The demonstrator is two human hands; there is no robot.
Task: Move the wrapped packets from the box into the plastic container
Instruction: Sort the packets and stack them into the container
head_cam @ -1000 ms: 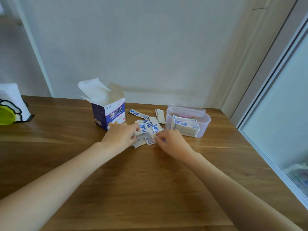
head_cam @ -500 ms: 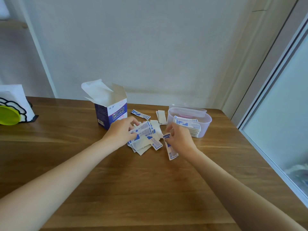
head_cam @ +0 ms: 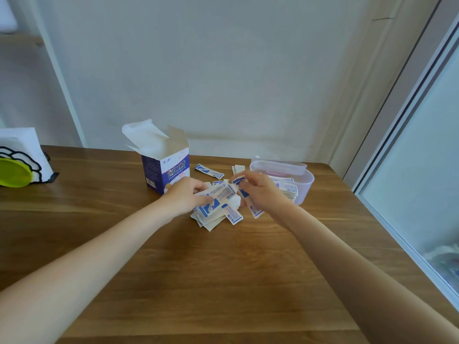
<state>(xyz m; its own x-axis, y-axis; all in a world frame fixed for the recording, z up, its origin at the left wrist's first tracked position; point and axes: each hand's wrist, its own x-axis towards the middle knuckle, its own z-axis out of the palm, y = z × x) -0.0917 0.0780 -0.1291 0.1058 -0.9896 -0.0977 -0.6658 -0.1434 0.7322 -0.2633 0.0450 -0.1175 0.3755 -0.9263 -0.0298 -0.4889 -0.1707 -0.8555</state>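
Gathering step. The left hand (head_cam: 185, 198) pinches a fan of white-and-blue wrapped packets (head_cam: 216, 207) above the wooden table (head_cam: 198, 269); the right hand (head_cam: 260, 192) grips one packet (head_cam: 252, 207). Next, presumably, carry them into the translucent plastic container (head_cam: 304, 187), right of the open purple-and-white cardboard box (head_cam: 169, 170).

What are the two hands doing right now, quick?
Left hand: fingers curled round a bunch of wrapped packets.
Right hand: fingers pinching a single packet beside the plastic container.
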